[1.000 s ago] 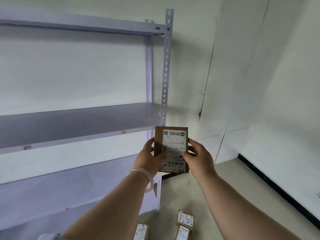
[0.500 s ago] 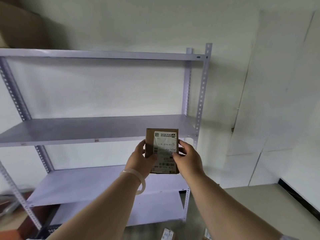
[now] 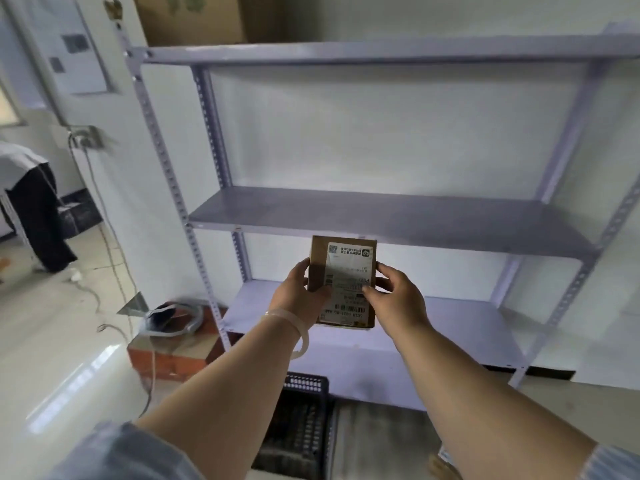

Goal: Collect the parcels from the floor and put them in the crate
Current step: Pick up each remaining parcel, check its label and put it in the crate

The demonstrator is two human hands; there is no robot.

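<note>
Small cardboard parcel (image 3: pixel 343 282) held up in the air by both hands, white shipping label facing the camera, QR code near its top edge and barcode near its bottom edge. Left hand (image 3: pixel 298 294) grips the parcel's left edge: thumb pressed on the label face, fingers curled round behind, mostly hidden. Right hand (image 3: pixel 398 299) grips the right edge the same way, thumb on the label and fingers wrapped over the side. The parcel is upright, tilted slightly, and touches nothing but the hands. It sits in front of a pale purple metal shelving rack (image 3: pixel 381 216), showing between the front edge of the middle shelf and the lower shelf. Translucent bangle (image 3: pixel 294 327) on the left wrist; both forearms bare, blue-grey sleeves at the bottom corners. Black slotted plastic crate (image 3: pixel 301 427) stands on the floor well below the parcel, at the front edge of the rack's lowest shelf, partly hidden between the forearms; can't tell what is inside it. Large brown carton (image 3: pixel 194 19) on the rack's top shelf, left end. Reddish-brown box (image 3: pixel 166 362) on the floor just left of the rack's left front post, with white straps or cable lying on it. A cable (image 3: pixel 104 237) runs down the wall and across the tiled floor. Another person (image 3: pixel 31 202) in dark trousers stands at the far left edge. Something with a label shows at the bottom right edge, too cropped to tell.
</note>
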